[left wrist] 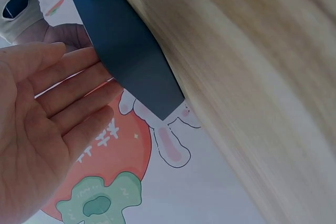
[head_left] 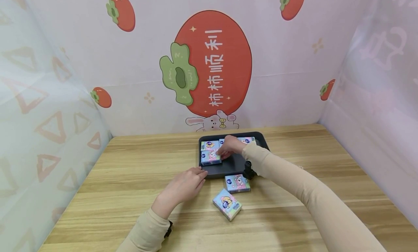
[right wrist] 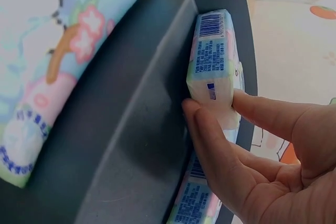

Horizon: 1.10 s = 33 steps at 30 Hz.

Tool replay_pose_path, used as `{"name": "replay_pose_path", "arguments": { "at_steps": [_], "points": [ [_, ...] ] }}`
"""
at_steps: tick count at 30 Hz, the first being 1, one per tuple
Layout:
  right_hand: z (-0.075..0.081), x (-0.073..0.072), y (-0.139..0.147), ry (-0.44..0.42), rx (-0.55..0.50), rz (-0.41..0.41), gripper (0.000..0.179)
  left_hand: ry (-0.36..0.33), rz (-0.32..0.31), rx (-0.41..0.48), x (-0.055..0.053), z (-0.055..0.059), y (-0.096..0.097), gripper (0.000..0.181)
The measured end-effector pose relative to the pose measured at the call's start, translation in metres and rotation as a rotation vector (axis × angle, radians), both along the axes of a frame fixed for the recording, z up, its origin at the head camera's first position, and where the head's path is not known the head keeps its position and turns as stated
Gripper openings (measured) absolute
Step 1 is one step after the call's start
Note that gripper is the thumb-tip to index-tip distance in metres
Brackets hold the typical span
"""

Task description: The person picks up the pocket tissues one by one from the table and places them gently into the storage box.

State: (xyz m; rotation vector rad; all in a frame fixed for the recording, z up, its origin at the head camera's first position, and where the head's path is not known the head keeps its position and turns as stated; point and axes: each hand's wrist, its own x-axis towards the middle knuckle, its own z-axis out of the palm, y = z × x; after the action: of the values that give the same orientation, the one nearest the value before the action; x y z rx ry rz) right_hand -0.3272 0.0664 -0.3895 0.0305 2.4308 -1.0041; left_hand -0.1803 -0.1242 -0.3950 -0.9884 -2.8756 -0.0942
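Observation:
The dark tray (head_left: pixel 225 168) lies at the back middle of the table, several small tissue packs in it. In its left part is one pack (head_left: pixel 210 157), light blue with a pink cartoon figure. My right hand (head_left: pixel 231 145) reaches over the tray and pinches this pack's right end between thumb and fingers. Its barcode side (right wrist: pixel 211 51) faces the right wrist camera. My left hand (head_left: pixel 184 183) rests its fingertips at the tray's front left corner. In the left wrist view the fingers (left wrist: pixel 79 93) are nearly straight along the tray's side (left wrist: pixel 136 66).
Along the tray's back wall sit other tissue packs, one at the left (head_left: pixel 209 145) and one at the right (head_left: pixel 249 140). In front of the tray lie two more, a nearer yellow-figured pack (head_left: pixel 227 204) turned at an angle and a pink-figured pack (head_left: pixel 237 183).

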Motion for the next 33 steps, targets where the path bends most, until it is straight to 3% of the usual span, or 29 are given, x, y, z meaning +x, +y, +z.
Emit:
{"name": "replay_pose_path", "arguments": {
  "at_steps": [12,22,33],
  "points": [
    [-0.0054,-0.0047,-0.0035,-0.014,0.074,-0.022,0.019,-0.001,-0.004,0.007,0.0005,-0.0005,0.0001,0.029],
    [0.0014,0.0034,-0.001,-0.034,0.063,0.026,0.021,0.001,-0.002,0.01,0.0003,-0.0009,0.0,0.029],
    [0.003,0.0012,-0.0037,-0.032,0.094,0.02,0.021,0.002,0.001,0.011,0.0001,-0.0008,-0.0001,0.029]
  ]
}}
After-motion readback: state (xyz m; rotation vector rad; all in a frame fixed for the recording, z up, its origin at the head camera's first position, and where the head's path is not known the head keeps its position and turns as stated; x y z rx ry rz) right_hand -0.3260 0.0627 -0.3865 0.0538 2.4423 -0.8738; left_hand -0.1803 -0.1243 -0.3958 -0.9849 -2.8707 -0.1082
